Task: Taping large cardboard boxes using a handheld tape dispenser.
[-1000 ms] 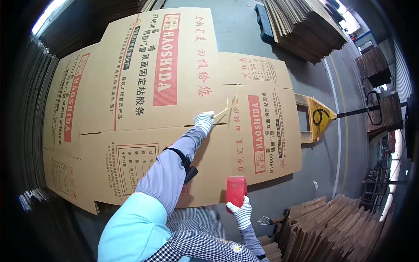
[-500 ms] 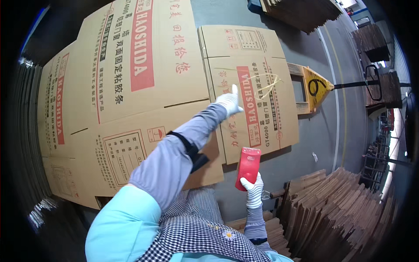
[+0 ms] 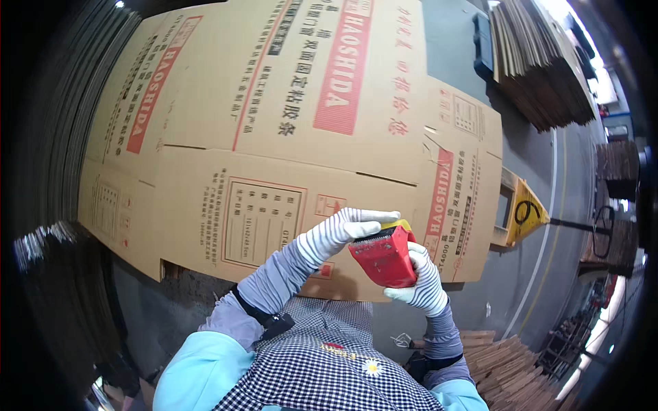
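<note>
My right hand (image 3: 426, 282), in a white striped glove, grips a red handheld tool (image 3: 384, 259) from its right side. The tool has a black toothed edge and a yellow part (image 3: 396, 225) at its top; its exact kind is unclear. My left hand (image 3: 337, 234), gloved alike, closes over the toothed end, fingers together beside the yellow part. Both hands are in front of my body, above the near edge of a large printed cardboard sheet (image 3: 199, 123). A second printed cardboard piece (image 3: 473, 178) lies at its right, partly covered by it.
A yellow triangular pallet jack end (image 3: 526, 211) sticks out beyond the cardboard at right. Stacked flat cardboard stands at far right (image 3: 541, 68), along the left (image 3: 58, 123) and at lower right (image 3: 510, 373).
My left hand has come back from above the right cardboard piece to the red tool. My right hand has raised and turned the tool. The view has shifted, and the cardboard sits farther right.
</note>
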`<action>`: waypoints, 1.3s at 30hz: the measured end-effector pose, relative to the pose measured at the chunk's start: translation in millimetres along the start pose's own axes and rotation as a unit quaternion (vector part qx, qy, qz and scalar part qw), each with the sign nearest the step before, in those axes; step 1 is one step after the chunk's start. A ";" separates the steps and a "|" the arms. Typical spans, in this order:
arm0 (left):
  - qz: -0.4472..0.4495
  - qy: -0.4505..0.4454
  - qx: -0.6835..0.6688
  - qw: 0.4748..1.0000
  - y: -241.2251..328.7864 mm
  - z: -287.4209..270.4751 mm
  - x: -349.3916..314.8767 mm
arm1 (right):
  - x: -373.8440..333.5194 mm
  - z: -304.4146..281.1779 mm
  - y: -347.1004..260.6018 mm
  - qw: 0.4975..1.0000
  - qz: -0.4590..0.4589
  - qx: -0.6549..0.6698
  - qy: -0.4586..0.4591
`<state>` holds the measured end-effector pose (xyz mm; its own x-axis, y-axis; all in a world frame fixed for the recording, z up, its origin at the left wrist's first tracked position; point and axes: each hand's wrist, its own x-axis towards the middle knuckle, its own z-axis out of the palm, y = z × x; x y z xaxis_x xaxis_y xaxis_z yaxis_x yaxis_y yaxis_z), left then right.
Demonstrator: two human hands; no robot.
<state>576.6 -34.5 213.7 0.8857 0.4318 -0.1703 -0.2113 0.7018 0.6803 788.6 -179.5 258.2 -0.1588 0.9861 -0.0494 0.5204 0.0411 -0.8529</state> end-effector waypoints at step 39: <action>0.232 0.563 -0.266 0.748 -11.8 -269.2 -54.4 | 211.3 -52.6 137.4 0.761 0.472 -0.368 -0.249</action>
<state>419.6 86.2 23.0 -0.1790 0.6918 -0.6996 -0.7868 0.3263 0.5240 870.6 43.0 157.9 0.3746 0.4560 -0.8073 0.9001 -0.3878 0.1986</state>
